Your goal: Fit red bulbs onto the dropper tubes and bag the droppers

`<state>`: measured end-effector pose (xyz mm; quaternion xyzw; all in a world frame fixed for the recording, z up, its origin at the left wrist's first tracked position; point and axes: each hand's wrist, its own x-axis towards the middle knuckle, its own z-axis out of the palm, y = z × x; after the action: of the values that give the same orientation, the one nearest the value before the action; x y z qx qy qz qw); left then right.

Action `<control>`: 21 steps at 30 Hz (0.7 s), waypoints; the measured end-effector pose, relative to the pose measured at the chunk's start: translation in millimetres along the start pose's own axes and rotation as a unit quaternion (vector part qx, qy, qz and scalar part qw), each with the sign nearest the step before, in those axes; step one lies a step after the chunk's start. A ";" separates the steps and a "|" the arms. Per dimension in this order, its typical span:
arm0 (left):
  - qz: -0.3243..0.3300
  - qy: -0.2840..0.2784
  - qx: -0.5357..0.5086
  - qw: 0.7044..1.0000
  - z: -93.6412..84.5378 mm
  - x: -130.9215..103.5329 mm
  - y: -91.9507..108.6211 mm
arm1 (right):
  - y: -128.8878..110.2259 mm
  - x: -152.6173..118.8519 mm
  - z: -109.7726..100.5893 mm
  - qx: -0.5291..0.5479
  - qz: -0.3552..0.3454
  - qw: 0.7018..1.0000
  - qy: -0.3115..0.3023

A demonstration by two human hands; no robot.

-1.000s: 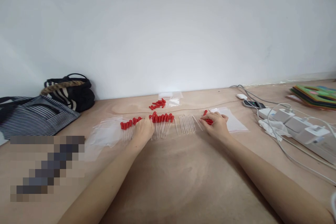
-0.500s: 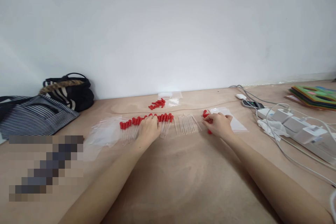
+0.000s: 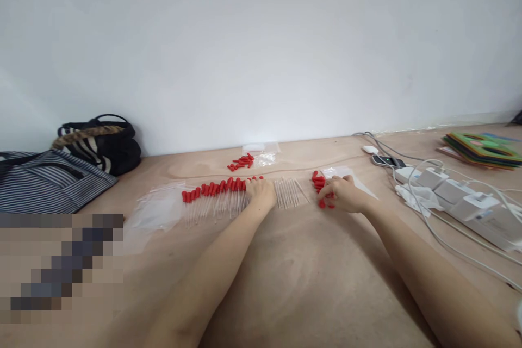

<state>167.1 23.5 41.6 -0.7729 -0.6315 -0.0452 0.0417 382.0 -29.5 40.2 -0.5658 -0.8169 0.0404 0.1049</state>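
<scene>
A row of glass droppers with red rubber bulbs (image 3: 220,187) lies left of centre, stems toward me. Over the right end of this row is my left hand (image 3: 261,193), knuckles up; its fingertips are mostly hidden. Just to its right lie several thin bare glass tubes (image 3: 287,193), side by side. My right hand (image 3: 345,193) is at a small pile of loose red rubber bulbs (image 3: 318,180), its fingers bent around a bulb that shows partly between them. A clear plastic bag (image 3: 365,185) lies partly behind that hand.
More red bulbs (image 3: 241,161) lie near the wall beside a clear bag (image 3: 267,153). Plastic bags (image 3: 157,209) lie at left, near a striped bag (image 3: 61,182) and a black bag (image 3: 118,147). At right are a power strip with chargers (image 3: 468,201), cables and coloured sheets (image 3: 481,149).
My left hand has moved right along the dropper row to its right end, uncovering droppers in the middle. My right hand has stayed at the loose bulbs, shifting slightly, and more of the pile shows.
</scene>
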 end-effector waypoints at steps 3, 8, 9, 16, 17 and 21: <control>-0.002 -0.006 -0.010 1.000 -3.1 -0.9 0.8 | -1.7 0.9 0.8 -0.003 -0.028 1.000 -0.009; 0.067 -0.009 -0.047 0.997 -24.3 -22.9 -13.9 | -3.0 0.6 1.0 -0.005 -0.078 0.997 -0.012; 0.093 -0.011 -0.058 0.994 -28.1 -30.1 -20.6 | -3.1 0.5 1.5 -0.006 -0.089 0.996 -0.015; 0.271 0.060 -0.171 0.946 -10.3 -76.6 -78.4 | -6.7 0.4 5.1 -0.029 -0.122 0.992 -0.021; 0.289 0.070 -0.186 0.937 -4.7 -80.7 -83.2 | -7.0 0.4 4.7 -0.028 -0.121 0.992 -0.017; 0.312 0.084 -0.227 0.919 8.7 -92.9 -86.7 | -10.9 0.3 1.0 0.011 -0.123 0.992 0.009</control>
<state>63.8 -48.6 22.3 -0.9129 -0.3251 -0.2366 -0.0706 371.7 -33.0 41.3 -0.4604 -0.8786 0.0307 0.1230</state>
